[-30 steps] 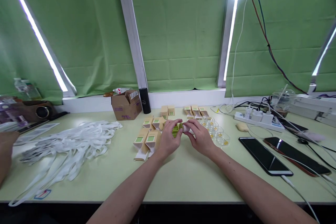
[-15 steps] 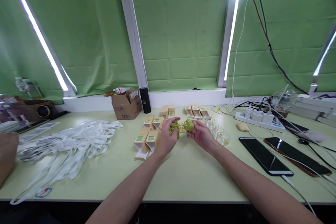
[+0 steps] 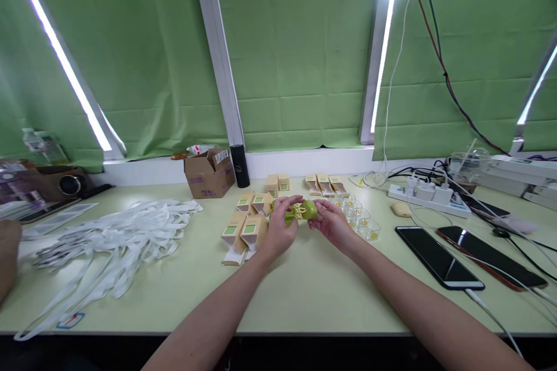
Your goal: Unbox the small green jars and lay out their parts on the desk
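Note:
Above the middle of the table, my two hands meet at a small green object with pale raised shapes. Its rounded green end [image 3: 310, 209] is pinched by the fingers of my right hand [image 3: 331, 221]. My left hand [image 3: 282, 226] is closed around the other part of it, which my fingers partly cover; the pale shapes [image 3: 299, 211] show between the hands. What the object is, I cannot make out. Just left of my left hand stand small open cardboard boxes [image 3: 255, 228] with green windows. Beyond my right hand sit clear plastic cups [image 3: 362, 220] with yellow bits inside.
White straps [image 3: 130, 237] lie heaped on the left. Behind are a brown carton [image 3: 209, 175], a black cylinder [image 3: 240, 166] and more small boxes [image 3: 324, 184]. Phones [image 3: 439, 256] on cables and a power strip [image 3: 429, 199] occupy the right. Part of another person's arm [image 3: 7, 258] shows at the far left.
My hands have drawn closer together, and the rounded green piece now meets the part in my left hand. My left fingers have closed in. The other person's arm has shifted left.

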